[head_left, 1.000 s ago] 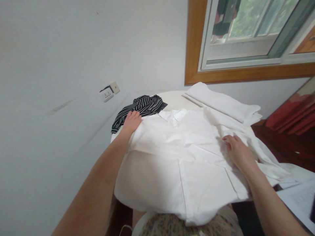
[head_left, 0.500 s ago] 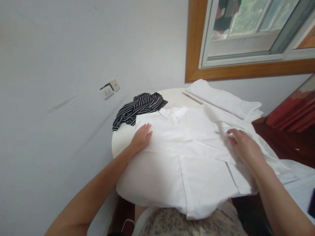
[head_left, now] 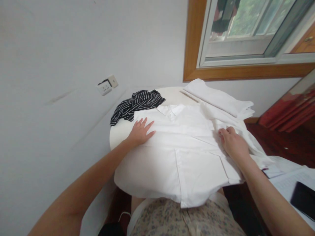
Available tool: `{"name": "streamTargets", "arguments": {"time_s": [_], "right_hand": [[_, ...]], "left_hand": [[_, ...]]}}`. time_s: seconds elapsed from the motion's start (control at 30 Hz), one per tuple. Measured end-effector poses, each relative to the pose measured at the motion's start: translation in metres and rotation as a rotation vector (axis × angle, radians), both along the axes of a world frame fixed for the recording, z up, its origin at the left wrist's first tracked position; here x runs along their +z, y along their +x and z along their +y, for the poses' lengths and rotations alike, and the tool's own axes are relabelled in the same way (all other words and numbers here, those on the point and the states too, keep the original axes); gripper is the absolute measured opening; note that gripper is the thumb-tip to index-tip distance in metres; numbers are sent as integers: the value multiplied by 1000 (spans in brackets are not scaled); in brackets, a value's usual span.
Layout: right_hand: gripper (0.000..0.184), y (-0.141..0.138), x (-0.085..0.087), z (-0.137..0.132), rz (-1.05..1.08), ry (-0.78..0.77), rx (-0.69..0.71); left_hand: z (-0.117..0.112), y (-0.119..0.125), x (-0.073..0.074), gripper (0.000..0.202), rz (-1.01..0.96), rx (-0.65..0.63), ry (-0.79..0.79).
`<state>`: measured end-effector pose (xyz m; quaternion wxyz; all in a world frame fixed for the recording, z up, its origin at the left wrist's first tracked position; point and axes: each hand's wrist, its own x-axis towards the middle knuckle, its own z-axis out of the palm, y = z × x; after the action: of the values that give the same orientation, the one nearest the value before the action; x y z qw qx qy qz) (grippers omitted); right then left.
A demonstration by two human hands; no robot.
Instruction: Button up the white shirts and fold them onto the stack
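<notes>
A white collared shirt [head_left: 162, 164] is spread over a round white table [head_left: 120, 132], its collar toward the wall and its hem hanging over the near edge. My left hand [head_left: 140, 131] lies flat on the shirt's left side, fingers spread. On the right side, my right hand [head_left: 232, 142] has its fingers closed on the shirt's fabric near the sleeve; the fingertips are partly hidden. Folded white cloth [head_left: 219, 97] lies behind my right hand, at the back of the table. Loose white fabric trails off to the right.
A crumpled black-and-white striped garment [head_left: 137, 105] lies at the table's back left, by the wall. To the lower right are papers [head_left: 283, 186] and a black phone-like object [head_left: 304, 199]. A wall socket [head_left: 104, 88], a wood-framed window [head_left: 191, 59] and red curtain [head_left: 285, 113] surround the table.
My right hand's fingers have closed on the shirt's right side. My left hand's fingers have spread wider on the cloth. The view has shifted slightly, showing more of the black phone-like object.
</notes>
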<state>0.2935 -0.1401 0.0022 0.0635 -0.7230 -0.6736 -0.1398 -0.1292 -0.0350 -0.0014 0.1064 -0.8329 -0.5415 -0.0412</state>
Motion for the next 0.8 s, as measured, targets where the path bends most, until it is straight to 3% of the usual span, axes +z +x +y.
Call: {"name": "streamTargets", "arguments": {"time_s": [0.1, 0.2, 0.33, 0.47, 0.6, 0.8], "right_hand": [[29, -7, 10, 3, 2, 170, 77], [28, -42, 21, 15, 111, 249, 208], [39, -119, 19, 41, 225, 42, 576], [47, -165, -2, 56, 214, -95, 607], [54, -162, -17, 52, 207, -123, 560], [61, -133, -16, 34, 199, -106, 504]], "left_hand": [[-9, 32, 3, 56, -24, -77, -40], [-13, 58, -4, 58, -69, -76, -102], [-16, 69, -17, 58, -96, -53, -63], [-15, 66, -19, 58, -87, -62, -43], [-15, 66, -18, 57, -94, -63, -25], [-14, 61, -18, 56, -85, -84, -17]]}}
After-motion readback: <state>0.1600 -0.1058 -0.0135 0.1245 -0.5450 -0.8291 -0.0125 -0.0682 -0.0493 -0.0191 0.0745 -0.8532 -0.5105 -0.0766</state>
